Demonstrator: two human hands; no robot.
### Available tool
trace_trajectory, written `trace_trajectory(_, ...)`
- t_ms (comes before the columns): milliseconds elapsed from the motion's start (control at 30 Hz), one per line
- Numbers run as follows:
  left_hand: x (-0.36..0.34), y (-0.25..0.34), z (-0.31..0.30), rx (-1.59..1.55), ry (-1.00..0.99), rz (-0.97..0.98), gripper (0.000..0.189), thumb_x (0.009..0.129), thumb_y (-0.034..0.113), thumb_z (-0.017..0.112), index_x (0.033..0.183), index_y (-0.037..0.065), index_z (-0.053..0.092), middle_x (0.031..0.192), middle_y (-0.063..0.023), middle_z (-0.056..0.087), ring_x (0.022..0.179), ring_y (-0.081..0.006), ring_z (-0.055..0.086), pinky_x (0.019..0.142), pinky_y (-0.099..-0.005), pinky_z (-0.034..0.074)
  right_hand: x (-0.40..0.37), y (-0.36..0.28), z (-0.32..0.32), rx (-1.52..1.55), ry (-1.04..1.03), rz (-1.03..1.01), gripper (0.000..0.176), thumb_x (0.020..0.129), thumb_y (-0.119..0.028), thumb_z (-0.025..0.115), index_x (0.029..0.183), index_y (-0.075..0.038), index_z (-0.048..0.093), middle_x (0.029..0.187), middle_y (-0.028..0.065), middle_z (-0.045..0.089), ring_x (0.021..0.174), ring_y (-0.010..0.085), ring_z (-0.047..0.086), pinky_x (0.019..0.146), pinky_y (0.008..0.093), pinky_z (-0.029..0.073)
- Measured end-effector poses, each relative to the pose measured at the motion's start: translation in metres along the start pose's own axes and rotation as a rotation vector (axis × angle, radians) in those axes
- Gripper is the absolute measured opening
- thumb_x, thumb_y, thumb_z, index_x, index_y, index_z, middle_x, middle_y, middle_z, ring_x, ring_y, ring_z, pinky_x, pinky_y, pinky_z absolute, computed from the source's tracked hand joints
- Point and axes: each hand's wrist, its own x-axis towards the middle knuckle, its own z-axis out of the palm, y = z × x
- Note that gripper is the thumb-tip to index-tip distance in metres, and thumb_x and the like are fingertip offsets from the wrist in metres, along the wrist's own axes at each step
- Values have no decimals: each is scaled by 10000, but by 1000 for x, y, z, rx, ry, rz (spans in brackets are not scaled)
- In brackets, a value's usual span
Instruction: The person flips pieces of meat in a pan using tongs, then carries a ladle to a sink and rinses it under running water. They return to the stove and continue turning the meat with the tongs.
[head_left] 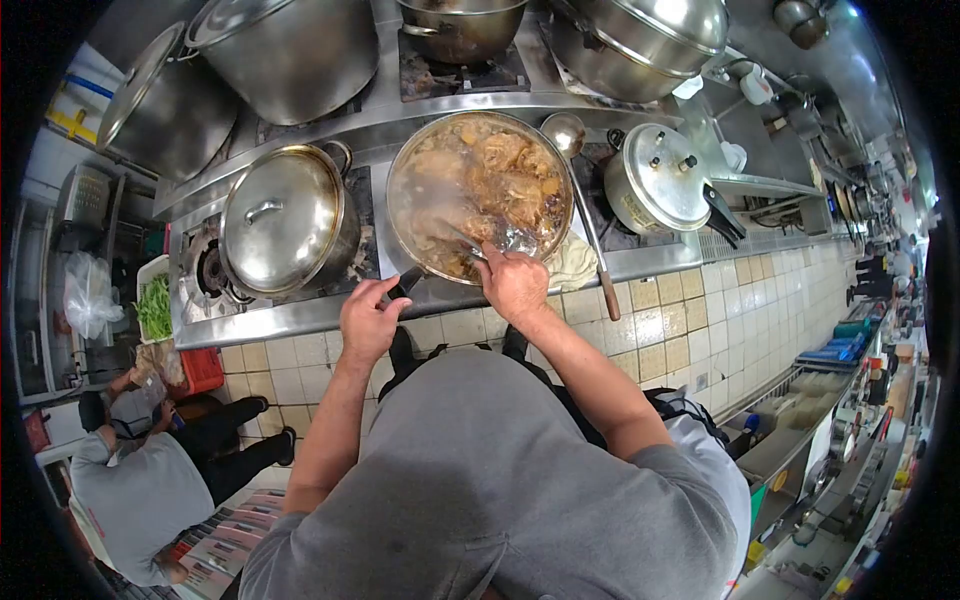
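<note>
A wide metal pan (395, 232) full of steaming brown stew with large chunks of meat (522, 190) sits on the stove in front of me. My right hand (515, 285) is closed at the pan's near rim on a thin metal utensil (463, 238) that reaches into the stew; steam and fingers hide its kind. At the pan's lower left, my left hand (370, 318) has its fingers closed on a short black handle (405, 282). A folded pale cloth (572, 264) lies by the rim, right of my right hand.
A lidded pot (285, 220) stands left of the pan. To the right are a long-handled ladle (565, 135) and a pressure cooker (660, 178). Large pots (290, 70) line the back. A seated person (150, 490) is at lower left, near green vegetables (154, 305).
</note>
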Motion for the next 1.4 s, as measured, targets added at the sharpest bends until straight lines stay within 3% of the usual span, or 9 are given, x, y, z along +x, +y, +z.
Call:
trace_trajectory(100, -1, 2, 0, 1, 19, 3, 444, 793, 39, 900, 1219, 24, 774, 1031, -84, 711, 704, -147, 628, 658, -294, 538, 0, 5, -1, 39, -100, 118, 333, 911, -346, 775, 1184, -155, 782, 748, 129, 731, 764, 323, 751, 689, 455, 592)
trace_trajectory(200, -1, 2, 0, -6, 26, 20, 443, 793, 40, 899, 1218, 22, 773, 1031, -90, 713, 702, -150, 629, 654, -295, 537, 3, 16, -8, 349, -156, 375, 349, 936, -400, 770, 1142, -124, 823, 963, 199, 782, 906, 395, 757, 800, 475, 607)
trace_trajectory(367, -1, 2, 0, -18, 17, 0, 449, 792, 52, 900, 1220, 7, 770, 1022, -96, 714, 694, -149, 623, 647, -295, 528, 7, 46, 8, 523, -91, 416, 273, 955, -357, 755, 1114, -147, 829, 973, 184, 781, 921, 391, 755, 791, 445, 596)
trace_trajectory(433, 0, 5, -1, -18, 15, -6, 450, 793, 59, 900, 1221, 7, 771, 1022, -96, 715, 693, -148, 621, 647, -296, 526, 17, 44, -11, 552, -171, 471, 245, 966, -335, 743, 1123, -169, 829, 977, 177, 783, 913, 396, 752, 787, 441, 593)
trace_trajectory(733, -1, 5, -2, -13, 17, -2, 457, 791, 71, 899, 1228, 18, 775, 1057, -102, 733, 705, -153, 620, 652, -303, 522, 36, 33, -28, 321, -108, 457, 288, 974, -405, 722, 1106, -171, 826, 936, 186, 777, 890, 421, 744, 793, 526, 581)
trace_trajectory(900, -1, 4, -2, -26, 19, 0, 458, 788, 68, 901, 1226, 19, 776, 1042, -102, 733, 710, -157, 619, 658, -307, 524, 48, 35, -26, 71, -205, 406, 300, 1001, -406, 669, 1100, -154, 799, 895, 218, 765, 886, 442, 742, 797, 562, 577)
trace_trajectory(1133, -2, 7, -3, 12, 11, -4, 455, 786, 97, 907, 1217, 35, 778, 1038, -97, 730, 709, -184, 659, 683, -319, 550, 41, 30, -48, 123, -133, 338, 276, 986, -358, 702, 1133, -135, 772, 910, 209, 770, 885, 436, 745, 782, 559, 578)
trace_trajectory(1300, -1, 5, 1, 9, -2, 9, 444, 785, 91, 902, 1212, 46, 786, 1056, -103, 734, 718, -195, 683, 695, -322, 575, 7, 46, -61, 173, -153, 437, 295, 970, -354, 727, 1168, -140, 775, 931, 207, 768, 875, 431, 741, 781, 543, 580)
trace_trajectory(1400, -1, -2, 4, -12, 51, 45, 432, 784, 55, 892, 1204, 31, 793, 1020, -107, 722, 718, -174, 644, 673, -316, 558, -22, 63, -43, 308, -26, 401, 364, 972, -358, 747, 1193, -70, 760, 988, 217, 768, 920, 429, 739, 802, 498, 591)
